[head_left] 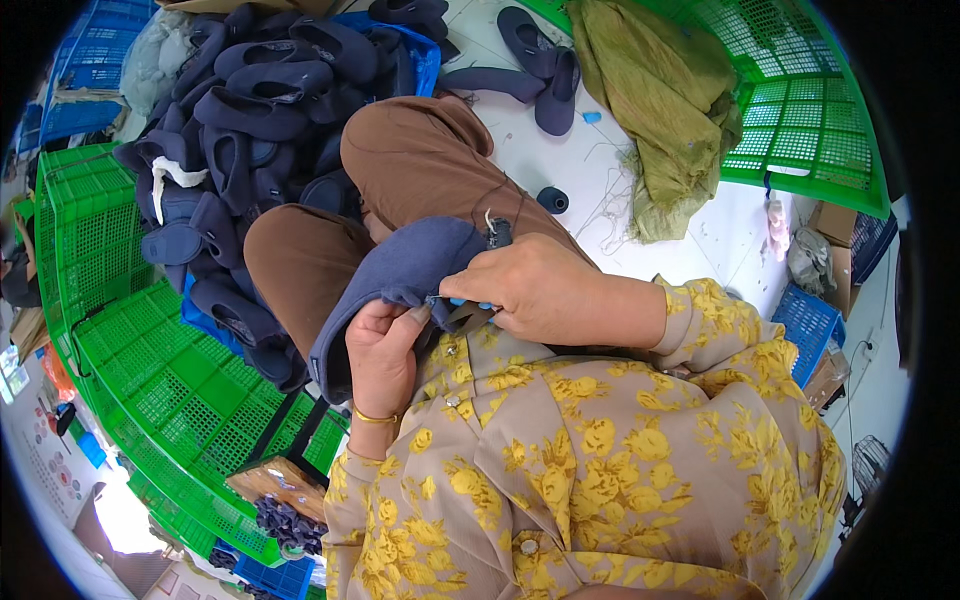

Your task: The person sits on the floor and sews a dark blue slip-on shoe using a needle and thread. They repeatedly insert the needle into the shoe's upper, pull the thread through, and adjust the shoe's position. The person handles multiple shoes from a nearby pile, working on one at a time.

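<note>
A navy fabric slipper (412,262) lies across my lap, its opening turned toward me. My left hand (382,335) is closed on the slipper's near edge, thumb and fingers pinching the fabric beside a bit of light thread. My right hand (535,290) is closed just right of that spot, its fingertips almost meeting the left thumb. It grips a small dark-handled tool (497,233) whose end sticks up above the fist, with a pale thread tuft by it. Below the fingers, a grey blade-like piece (472,318) shows. Something blue is at the right fingers; the palm side is hidden.
A large heap of navy slippers (265,90) rises at the far left, beside a green crate (170,370). Ahead, several loose slippers (555,90) and a dark thread spool (553,200) rest on the white floor. An olive cloth (660,110) hangs by another green crate (810,130) at far right.
</note>
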The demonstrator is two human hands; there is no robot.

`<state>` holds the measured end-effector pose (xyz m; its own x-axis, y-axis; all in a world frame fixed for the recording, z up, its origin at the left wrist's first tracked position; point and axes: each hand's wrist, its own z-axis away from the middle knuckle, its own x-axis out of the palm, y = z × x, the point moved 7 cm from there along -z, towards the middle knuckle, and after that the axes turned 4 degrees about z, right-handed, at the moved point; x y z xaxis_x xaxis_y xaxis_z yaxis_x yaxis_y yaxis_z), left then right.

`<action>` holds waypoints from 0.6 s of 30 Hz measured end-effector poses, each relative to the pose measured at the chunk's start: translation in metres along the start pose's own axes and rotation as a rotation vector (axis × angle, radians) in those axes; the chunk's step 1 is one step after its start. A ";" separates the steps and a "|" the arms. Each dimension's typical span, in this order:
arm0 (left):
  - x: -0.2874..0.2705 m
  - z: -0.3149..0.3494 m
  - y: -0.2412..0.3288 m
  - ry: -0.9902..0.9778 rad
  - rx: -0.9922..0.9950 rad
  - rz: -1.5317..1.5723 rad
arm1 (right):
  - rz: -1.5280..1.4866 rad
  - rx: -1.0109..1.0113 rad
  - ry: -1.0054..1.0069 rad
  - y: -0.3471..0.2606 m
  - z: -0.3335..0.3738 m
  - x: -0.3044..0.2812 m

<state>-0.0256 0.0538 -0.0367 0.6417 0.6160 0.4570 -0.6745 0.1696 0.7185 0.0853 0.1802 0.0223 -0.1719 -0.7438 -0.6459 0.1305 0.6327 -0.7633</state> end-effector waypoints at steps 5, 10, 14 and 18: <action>0.001 0.000 -0.001 0.016 -0.005 -0.038 | 0.083 0.006 0.002 -0.006 -0.003 -0.001; 0.001 0.002 0.002 0.091 0.018 -0.156 | 0.168 0.046 -0.041 -0.010 -0.006 -0.003; 0.006 0.005 0.004 0.125 0.036 -0.184 | 0.232 0.143 -0.160 -0.007 -0.006 -0.005; 0.008 0.003 0.005 0.136 0.075 -0.209 | 0.200 0.092 -0.034 -0.006 -0.002 -0.002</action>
<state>-0.0226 0.0575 -0.0276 0.7064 0.6717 0.2233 -0.5000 0.2503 0.8290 0.0828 0.1781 0.0284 -0.1003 -0.6130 -0.7837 0.2479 0.7474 -0.6164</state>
